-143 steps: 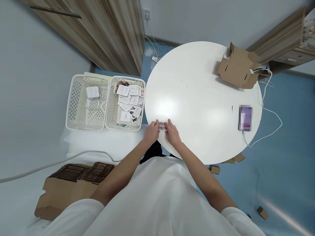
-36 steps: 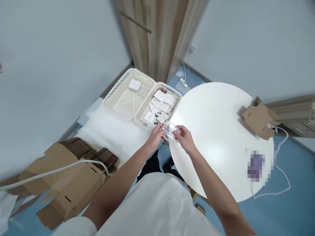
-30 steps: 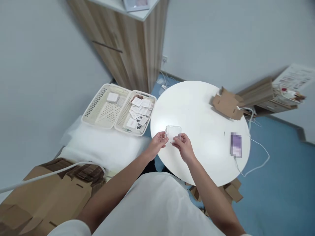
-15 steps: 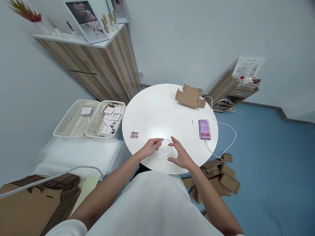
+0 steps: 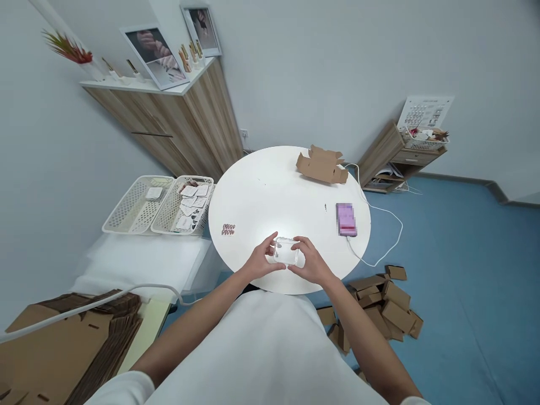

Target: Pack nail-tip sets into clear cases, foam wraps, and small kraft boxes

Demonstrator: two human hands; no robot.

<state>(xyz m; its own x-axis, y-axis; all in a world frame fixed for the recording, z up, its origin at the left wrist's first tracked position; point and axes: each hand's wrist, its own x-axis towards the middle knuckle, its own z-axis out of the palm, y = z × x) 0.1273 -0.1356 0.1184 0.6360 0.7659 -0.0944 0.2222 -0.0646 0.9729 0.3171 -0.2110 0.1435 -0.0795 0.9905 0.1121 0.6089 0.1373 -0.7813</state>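
Note:
A clear, flat plastic case is held between my two hands over the near edge of the white round table. My left hand grips its left side, thumb along the near edge and fingers at the far corner. On the opposite side, my right hand closes round the right edge in the same way. Whether anything lies inside the case cannot be made out. To the left on the table is a small set of reddish oval pieces in two rows, resembling press-on nails.
An unfolded cardboard box lies at the table's far right. Nearer is a blurred purple device with a white cable. Left of the table stand two white baskets, one holding cards. Cardboard boxes are heaped on the floor at right.
My left hand has shifted from pinching the case's corner to gripping its left side. My right hand has closed onto the right edge. The view has shifted slightly.

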